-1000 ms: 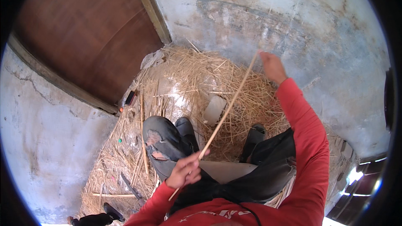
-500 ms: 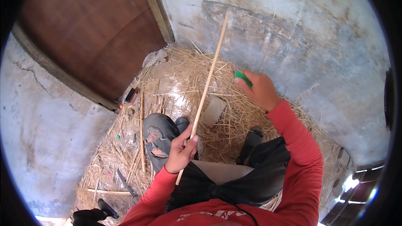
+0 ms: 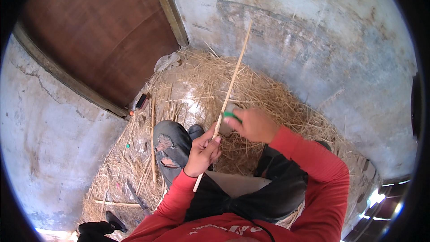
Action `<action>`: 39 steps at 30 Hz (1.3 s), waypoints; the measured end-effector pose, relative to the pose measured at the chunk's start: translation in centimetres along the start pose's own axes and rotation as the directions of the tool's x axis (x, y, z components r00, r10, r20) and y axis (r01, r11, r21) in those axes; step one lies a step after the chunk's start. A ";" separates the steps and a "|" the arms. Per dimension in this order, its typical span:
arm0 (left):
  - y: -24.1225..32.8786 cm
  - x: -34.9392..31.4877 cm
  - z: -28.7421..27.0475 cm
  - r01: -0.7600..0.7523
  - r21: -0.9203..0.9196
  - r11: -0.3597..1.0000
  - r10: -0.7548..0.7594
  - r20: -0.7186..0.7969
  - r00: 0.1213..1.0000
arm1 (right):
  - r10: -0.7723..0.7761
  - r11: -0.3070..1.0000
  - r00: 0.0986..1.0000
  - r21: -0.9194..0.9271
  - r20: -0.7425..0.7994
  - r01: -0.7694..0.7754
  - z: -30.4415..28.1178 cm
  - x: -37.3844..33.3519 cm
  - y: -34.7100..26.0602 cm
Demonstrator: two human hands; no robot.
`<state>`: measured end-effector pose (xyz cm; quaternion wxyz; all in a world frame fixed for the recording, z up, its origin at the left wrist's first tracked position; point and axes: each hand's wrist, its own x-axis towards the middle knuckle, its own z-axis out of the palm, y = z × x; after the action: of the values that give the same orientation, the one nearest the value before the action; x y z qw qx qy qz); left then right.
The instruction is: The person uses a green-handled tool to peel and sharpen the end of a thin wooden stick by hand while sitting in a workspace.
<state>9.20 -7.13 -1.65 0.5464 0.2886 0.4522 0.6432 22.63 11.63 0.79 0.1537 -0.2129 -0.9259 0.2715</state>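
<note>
A long, thin pale wooden stick (image 3: 237, 69) slants up and away from my lap toward the far wall. My left hand (image 3: 204, 152) is wrapped round it near its lower end, thumb on top, with a short length sticking out below the fist. My right hand (image 3: 256, 125) grips a small tool with a green handle (image 3: 232, 117). The tool's green end is at the stick, just above my left hand. Its blade or working part is too small and blurred to make out.
Loose straw and shavings (image 3: 277, 94) cover the floor. A dark blade-like tool (image 3: 135, 194) lies at left, near another person's shoe (image 3: 115, 220). A brown door (image 3: 98, 31) and stained walls (image 3: 313, 36) close in the corner. A dark brush-like object (image 3: 142, 101) sits by the door frame.
My right hand has come down and left with the green-handled tool, from beyond the stick's right side to the stick just above my left hand. The left hand has shifted slightly up and right.
</note>
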 end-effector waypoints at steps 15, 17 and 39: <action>0.3 -0.2 -0.7 0.059 -0.161 0.985 -0.055 0.032 0.998 | -0.014 1.000 0.991 -0.002 0.130 0.014 0.8 0.0 -1.4; -0.1 -0.7 -1.0 0.065 -0.151 0.986 -0.065 0.007 0.998 | 0.009 0.996 0.978 -0.091 0.208 0.010 -0.3 1.1 -0.3; -0.5 -8.7 -4.3 -0.062 0.104 0.993 0.063 -0.005 0.998 | 0.418 0.908 0.766 0.209 -0.489 -0.363 -10.2 1.3 15.8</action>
<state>7.74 -16.62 -2.85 0.5086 0.3280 0.4779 0.6367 30.47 28.74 0.20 0.3501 -0.4585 -0.7687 0.2761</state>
